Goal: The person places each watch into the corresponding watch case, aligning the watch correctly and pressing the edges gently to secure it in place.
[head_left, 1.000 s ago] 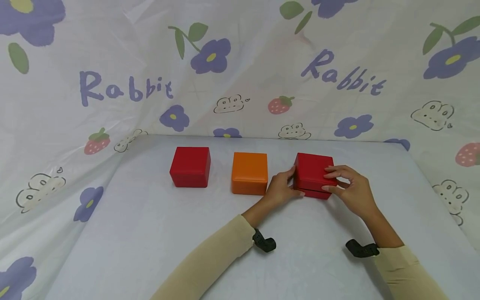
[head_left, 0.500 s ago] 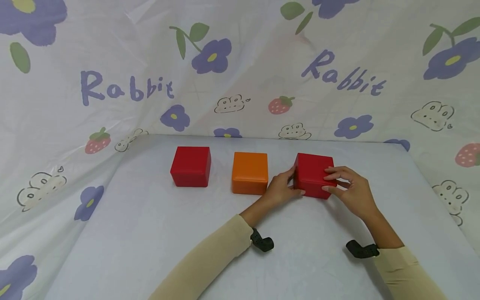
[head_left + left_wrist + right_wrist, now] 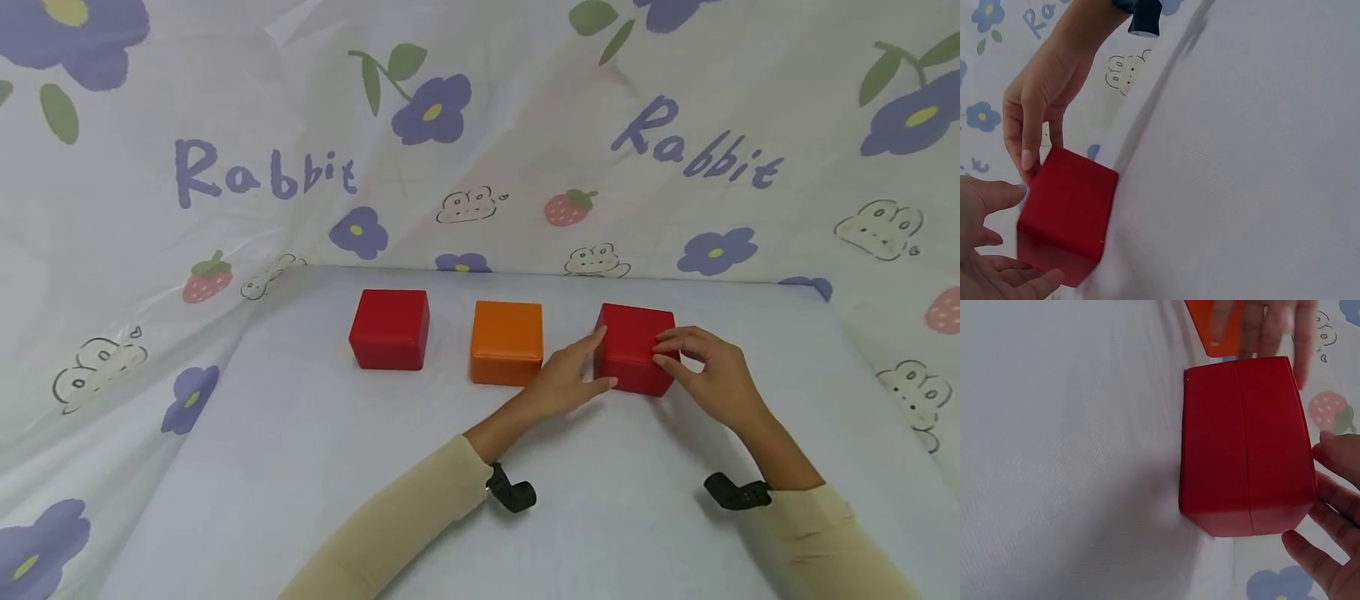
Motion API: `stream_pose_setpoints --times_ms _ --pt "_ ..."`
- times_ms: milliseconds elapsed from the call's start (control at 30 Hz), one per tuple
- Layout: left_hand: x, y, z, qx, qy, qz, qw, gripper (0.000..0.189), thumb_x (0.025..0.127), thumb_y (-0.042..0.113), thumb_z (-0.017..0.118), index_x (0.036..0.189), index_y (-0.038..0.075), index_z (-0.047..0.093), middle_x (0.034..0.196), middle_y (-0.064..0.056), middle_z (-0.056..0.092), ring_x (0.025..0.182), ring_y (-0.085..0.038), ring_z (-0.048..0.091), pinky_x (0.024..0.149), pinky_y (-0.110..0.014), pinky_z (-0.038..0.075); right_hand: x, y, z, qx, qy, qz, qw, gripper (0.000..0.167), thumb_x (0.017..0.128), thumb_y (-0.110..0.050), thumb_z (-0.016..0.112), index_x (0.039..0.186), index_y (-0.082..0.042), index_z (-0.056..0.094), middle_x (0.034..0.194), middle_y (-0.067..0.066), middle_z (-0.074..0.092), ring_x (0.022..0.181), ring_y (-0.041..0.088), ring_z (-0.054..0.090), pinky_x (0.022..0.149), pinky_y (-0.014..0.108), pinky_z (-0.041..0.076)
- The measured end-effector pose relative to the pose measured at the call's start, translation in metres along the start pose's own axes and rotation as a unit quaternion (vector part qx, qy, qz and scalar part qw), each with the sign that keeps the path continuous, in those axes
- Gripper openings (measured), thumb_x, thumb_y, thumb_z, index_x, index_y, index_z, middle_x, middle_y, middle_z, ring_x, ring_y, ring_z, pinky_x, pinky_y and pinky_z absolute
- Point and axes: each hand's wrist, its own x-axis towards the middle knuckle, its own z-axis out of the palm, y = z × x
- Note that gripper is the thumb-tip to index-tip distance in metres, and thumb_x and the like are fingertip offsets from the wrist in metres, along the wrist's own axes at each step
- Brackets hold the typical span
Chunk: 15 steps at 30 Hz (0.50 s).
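A closed red box (image 3: 632, 346) stands at the right of the row, a thin seam across its side in the right wrist view. My left hand (image 3: 564, 379) is at its left side, thumb and fingers spread around the near left corner. In the left wrist view those fingers (image 3: 1007, 194) stand loosely about the box. My right hand (image 3: 716, 375) has relaxed fingertips right at the top right edge of the box. From the right wrist, the right fingers (image 3: 1335, 519) appear spread beside it.
Left of the hands stand an orange box (image 3: 507, 342) and another red box (image 3: 390, 329), both closed. The orange one is close to the left hand. A white tabletop (image 3: 600, 517) lies under everything, with a printed cloth (image 3: 510, 108) hanging behind.
The dark gap near the bottom of the right red box has closed as its lid came down. The left hand's fingers have spread, and the right thumb has moved up off the front.
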Motion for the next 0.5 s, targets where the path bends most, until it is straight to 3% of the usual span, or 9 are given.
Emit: stream_pose_setpoints --times_ms 133,267,367,500 --pt "-0.010 0.013 -0.011 0.012 0.010 0.022 0.9996 0.077 0.098 0.027 0.069 0.162 0.018 0.027 0.165 -0.005 0.031 0.149 -0.018 0.033 0.107 -0.031 0.047 0.002 -0.005 -0.005 -0.017 -0.006 0.012 0.9998 0.026 0.094 -0.011 0.073 0.119 -0.006 0.072 0.125 0.018 0.067 0.123 0.043 0.057 0.092 0.065 0.051" --pt "-0.026 0.026 -0.028 0.013 0.018 0.020 0.9995 0.074 0.099 0.028 0.067 0.162 0.025 0.028 0.166 -0.005 0.029 0.150 -0.021 0.031 0.105 -0.041 0.050 0.004 -0.012 -0.014 -0.042 -0.006 0.020 0.9989 0.030 0.096 -0.014 0.071 0.125 -0.006 0.069 0.128 0.021 0.065 0.125 0.045 0.055 0.093 0.067 0.050" --pt "-0.037 0.034 -0.046 0.051 0.030 0.005 0.9982 0.074 0.099 0.032 0.067 0.162 0.031 0.027 0.167 -0.003 0.025 0.150 -0.024 0.032 0.101 -0.046 0.053 0.009 -0.020 -0.023 -0.060 -0.003 0.015 0.9981 0.038 0.096 -0.014 0.070 0.131 -0.004 0.064 0.133 0.023 0.062 0.127 0.045 0.053 0.095 0.068 0.048" --pt "-0.048 0.036 -0.074 0.113 0.045 -0.020 0.9924 0.075 0.099 0.038 0.067 0.161 0.034 0.026 0.168 -0.003 0.022 0.133 -0.025 0.055 0.068 -0.031 0.061 0.017 -0.031 -0.033 -0.072 -0.002 0.003 0.9974 0.044 0.096 -0.014 0.070 0.137 -0.003 0.059 0.139 0.023 0.058 0.131 0.045 0.050 0.099 0.069 0.045"
